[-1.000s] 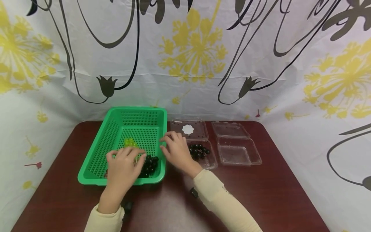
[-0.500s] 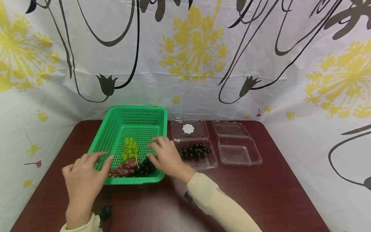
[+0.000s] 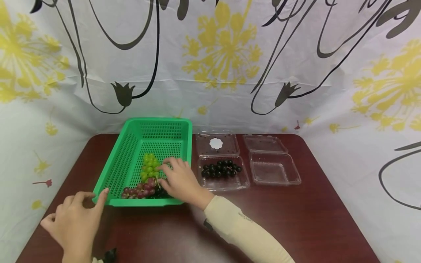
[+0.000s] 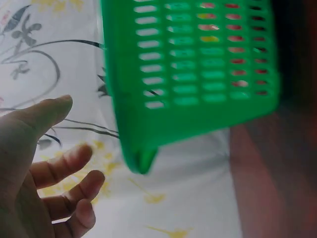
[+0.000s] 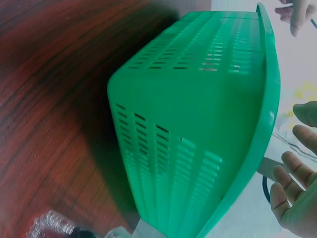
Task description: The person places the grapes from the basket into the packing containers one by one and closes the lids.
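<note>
A green plastic basket point(image 3: 115, 171) holds a bunch of green grapes point(image 3: 150, 164), a bunch of red grapes point(image 3: 144, 190) and a bunch of black grapes point(image 3: 161, 193). My left hand point(image 3: 74, 219) is outside the basket by its front left corner, thumb and fingers spread; the left wrist view shows a gap between its fingers point(image 4: 79, 158) and the rim. Over the basket's right side hovers my right hand point(image 3: 182, 180), its fingertips close to the green grapes and the stem. It partly covers the black ones. In the right wrist view its fingers are loosely bent above the rim.
Right of the basket stands a clear plastic clamshell box point(image 3: 245, 182), lid folded back, with another bunch of black grapes point(image 3: 221, 168) inside. A second open clamshell point(image 3: 274, 170) sits farther right. All stand on a dark red wooden table point(image 3: 296, 219) before a patterned cloth point(image 3: 210, 54).
My left hand has come out of the basket, leftward and toward me, uncovering the red and green grapes. My right hand has shifted left from the basket's edge to over the grapes.
</note>
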Tool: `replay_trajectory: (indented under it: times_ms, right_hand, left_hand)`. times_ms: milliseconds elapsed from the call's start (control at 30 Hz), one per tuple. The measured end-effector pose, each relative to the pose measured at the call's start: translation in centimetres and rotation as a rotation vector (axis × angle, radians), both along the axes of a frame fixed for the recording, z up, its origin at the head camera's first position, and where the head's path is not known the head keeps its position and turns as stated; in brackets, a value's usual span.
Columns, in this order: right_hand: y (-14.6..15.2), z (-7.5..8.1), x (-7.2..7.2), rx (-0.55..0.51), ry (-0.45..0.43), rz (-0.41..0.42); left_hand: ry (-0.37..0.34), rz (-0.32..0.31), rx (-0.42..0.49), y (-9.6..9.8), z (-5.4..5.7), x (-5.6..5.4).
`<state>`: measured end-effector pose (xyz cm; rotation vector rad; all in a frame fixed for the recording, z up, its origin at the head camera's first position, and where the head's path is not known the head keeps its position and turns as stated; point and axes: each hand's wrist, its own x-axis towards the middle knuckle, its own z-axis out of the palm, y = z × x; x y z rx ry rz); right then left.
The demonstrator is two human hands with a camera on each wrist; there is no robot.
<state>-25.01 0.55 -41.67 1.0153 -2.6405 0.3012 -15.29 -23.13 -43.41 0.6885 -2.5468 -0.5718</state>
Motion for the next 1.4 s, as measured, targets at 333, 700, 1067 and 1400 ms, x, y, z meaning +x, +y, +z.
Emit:
replay_trajectory:
  times_ms: [333,700,1067,1400]
  right_hand:
    - [-1.2,0.1,0.1,0.025,0.005,0.006]
    - [-1.5,-0.3,-0.3,0.052,-0.025,-0.014]
    - [-2.0,-1.1,-0.6,0.099,-0.051,-0.035]
    - [-3.1,-1.9,-1.4,0.143,-0.135,-0.086]
  left_hand:
    - [-0.072,0.090,0.083,-0.6,-3.3,0.4]
    - [-0.186,0.021,0.424,-0.4,-4.5,-0.3]
    - [-0.086,0.050,0.869,0.0,-4.6,-1.0]
    - [-0.055,0.022,1.096,-0.7,-4.9,-1.2]
